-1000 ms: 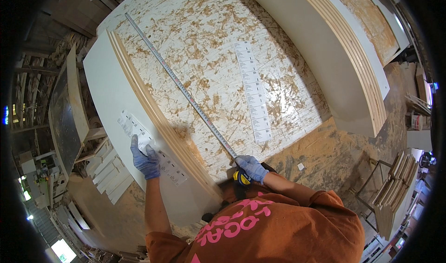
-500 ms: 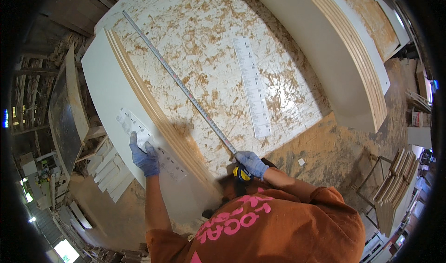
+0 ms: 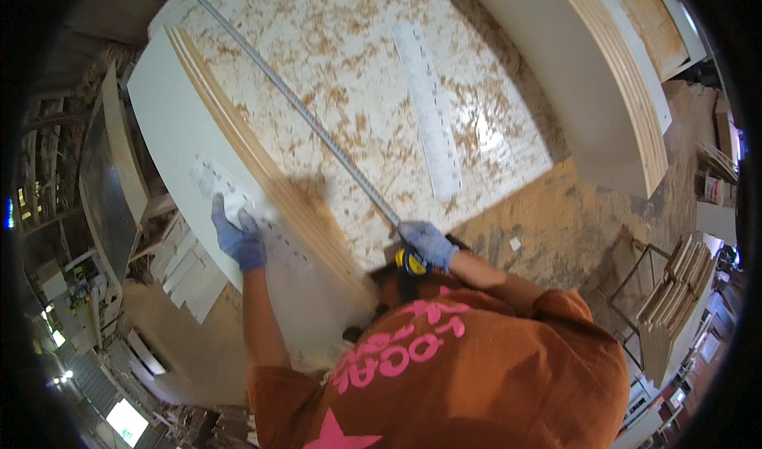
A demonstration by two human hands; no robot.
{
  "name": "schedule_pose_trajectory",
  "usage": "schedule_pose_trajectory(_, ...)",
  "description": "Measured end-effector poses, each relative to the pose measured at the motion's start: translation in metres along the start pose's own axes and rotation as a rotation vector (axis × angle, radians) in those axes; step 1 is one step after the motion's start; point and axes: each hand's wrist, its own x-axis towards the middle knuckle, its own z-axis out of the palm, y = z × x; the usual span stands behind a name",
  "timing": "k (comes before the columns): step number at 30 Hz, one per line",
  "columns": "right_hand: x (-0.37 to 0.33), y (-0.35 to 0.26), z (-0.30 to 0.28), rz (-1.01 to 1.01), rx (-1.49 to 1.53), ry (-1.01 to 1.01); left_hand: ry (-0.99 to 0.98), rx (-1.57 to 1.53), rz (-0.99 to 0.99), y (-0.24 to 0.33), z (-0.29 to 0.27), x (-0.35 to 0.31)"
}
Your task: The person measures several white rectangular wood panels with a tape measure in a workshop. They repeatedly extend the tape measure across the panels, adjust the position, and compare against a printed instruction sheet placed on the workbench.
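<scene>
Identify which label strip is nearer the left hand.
The strip on the left board stack, by the left hand; the other strip lies right of the tape measure.

I'm in a woodworking shop: the scuffed, brown-flecked table (image 3: 357, 84) before me bears a stack of white-faced boards (image 3: 171, 104) with bare wood edges, and my drawn-out tape measure (image 3: 305, 116). Tan dust coats the floor (image 3: 548, 211); pale strips (image 3: 194, 282) lie heaped to my left, more planks (image 3: 675, 306) to my right.
</scene>
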Motion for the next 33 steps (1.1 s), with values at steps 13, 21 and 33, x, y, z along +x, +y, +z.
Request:
schedule_pose_trajectory(13,0.001,0.0,-0.001,-0.044,0.012,-0.017,-0.04,0.015,-0.024,-0.012,0.002,-0.002)
schedule_pose_trajectory(21,0.003,0.002,0.0,-0.08,-0.051,0.031,-0.052,0.013,-0.074,-0.004,0.002,-0.001)
schedule_pose_trajectory(33,0.001,-0.002,0.0,-0.066,-0.076,0.015,-0.053,0.103,-0.043,-0.002,-0.002,0.0)
